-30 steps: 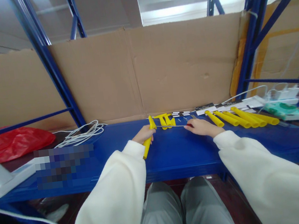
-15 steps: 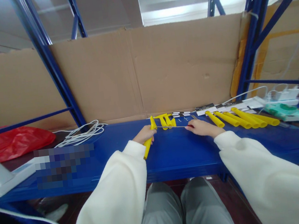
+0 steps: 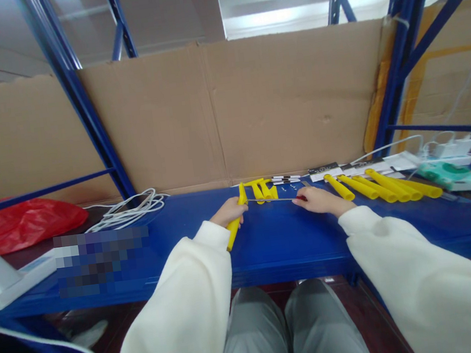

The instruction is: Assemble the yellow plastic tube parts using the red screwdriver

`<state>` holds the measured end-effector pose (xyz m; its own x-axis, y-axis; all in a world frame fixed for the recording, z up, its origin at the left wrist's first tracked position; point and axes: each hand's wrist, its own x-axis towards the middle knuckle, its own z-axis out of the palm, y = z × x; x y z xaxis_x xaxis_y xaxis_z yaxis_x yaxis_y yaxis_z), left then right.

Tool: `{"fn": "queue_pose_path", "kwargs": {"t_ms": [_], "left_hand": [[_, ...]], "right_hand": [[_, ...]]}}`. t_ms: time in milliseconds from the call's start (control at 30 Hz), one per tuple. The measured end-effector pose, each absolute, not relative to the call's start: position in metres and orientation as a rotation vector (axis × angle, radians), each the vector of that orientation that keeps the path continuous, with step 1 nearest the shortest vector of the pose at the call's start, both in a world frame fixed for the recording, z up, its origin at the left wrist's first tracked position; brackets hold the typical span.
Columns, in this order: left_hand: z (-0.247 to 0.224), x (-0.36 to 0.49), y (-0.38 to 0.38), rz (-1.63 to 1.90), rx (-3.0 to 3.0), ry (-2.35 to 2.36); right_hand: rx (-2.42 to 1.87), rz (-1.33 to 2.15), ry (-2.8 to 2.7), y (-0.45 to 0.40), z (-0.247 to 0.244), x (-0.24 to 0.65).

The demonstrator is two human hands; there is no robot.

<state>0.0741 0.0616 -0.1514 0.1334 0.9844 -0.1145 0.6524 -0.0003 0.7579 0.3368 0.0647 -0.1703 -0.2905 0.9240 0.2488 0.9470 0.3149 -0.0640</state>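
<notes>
My left hand [image 3: 228, 212] is closed around a yellow tube piece [image 3: 233, 233], which leans with its top away from me above the blue tabletop. In my right hand [image 3: 313, 199] is a screwdriver [image 3: 279, 199], its reddish handle mostly covered by my fingers. The thin metal shaft points left, and its tip meets the upper part of the yellow piece; the exact contact is too small to make out. Just behind the shaft lie several short yellow pieces [image 3: 258, 191]. Tiny metal screws [image 3: 292, 188] are scattered near my right hand.
Several long yellow tubes [image 3: 385, 187] lie at right, beside white papers [image 3: 325, 172] and a green-and-white packet [image 3: 447, 173]. Coiled white cable [image 3: 134, 209], a red plastic bag [image 3: 35, 222] and a power strip [image 3: 20, 280] occupy the left. A cardboard wall [image 3: 228, 114] closes off the back.
Both hands keep nearly the same places. The yellow piece in my left hand has turned slightly at its top; the screwdriver stays against it.
</notes>
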Motion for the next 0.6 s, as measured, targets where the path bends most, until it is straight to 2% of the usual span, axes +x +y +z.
{"fn": "queue_pose_path", "kwargs": {"t_ms": [200,433,600], "left_hand": [[-0.1501,0.0754,0.0607,0.605,1.736,1.587],[-0.1516,0.0744,0.0623,0.604,1.738,1.59],[-0.1511,0.0749,0.0616,0.598,1.744,1.587]], "right_hand": [[-1.717,-0.222,-2.295,0.0623,-0.1694,0.3372],[-1.724,-0.003,-2.317,0.0658,-0.1726,0.3387],[-1.702,-0.14,-2.313,0.0678,-0.1717,0.3386]]}}
